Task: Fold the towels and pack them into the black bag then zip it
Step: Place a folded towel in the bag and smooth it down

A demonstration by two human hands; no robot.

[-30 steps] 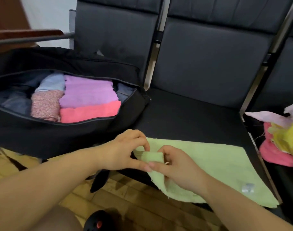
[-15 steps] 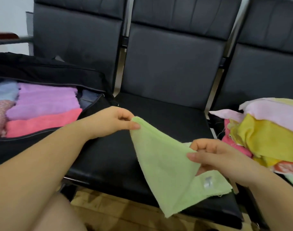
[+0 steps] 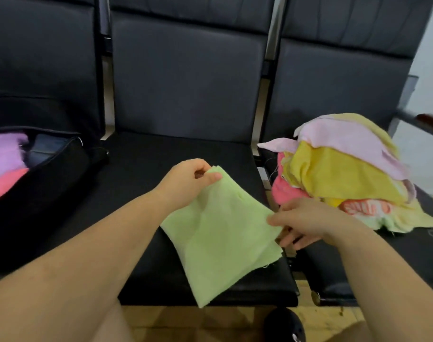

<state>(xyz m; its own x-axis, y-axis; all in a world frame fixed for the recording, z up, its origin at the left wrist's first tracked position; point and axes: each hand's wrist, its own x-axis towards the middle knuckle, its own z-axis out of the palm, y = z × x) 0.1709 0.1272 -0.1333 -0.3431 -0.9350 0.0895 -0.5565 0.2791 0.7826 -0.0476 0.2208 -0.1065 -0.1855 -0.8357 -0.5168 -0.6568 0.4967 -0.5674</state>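
A: Head view, grip status: the left hand (image 3: 188,181) pinches the far corner of the green towel (image 3: 220,233) between thumb and curled fingers. The right hand (image 3: 306,222) holds the towel's right edge, thumb on top and fingers underneath.

B: Towel position?

A: It is folded over once, layered edges visible at the left-hand corner. It hangs between both hands over the front of the middle seat (image 3: 141,169), the lowest corner dropping past the seat's front edge.

B: Procedure for this fold?

A: Judgement only: keep both pinches on all layers, draw the cloth taut, and lay it flat on the seat before the next fold. Align the edges at the corners first; a thin towel like this will likely skew if one layer slips.

B: Destination?

A: The black bag (image 3: 38,183) sits open on the left seat, with folded lilac and pink towels inside. The unfolded pile (image 3: 343,169) lies on the right seat, just beside the right hand. Many towels remain, so zipping is well off
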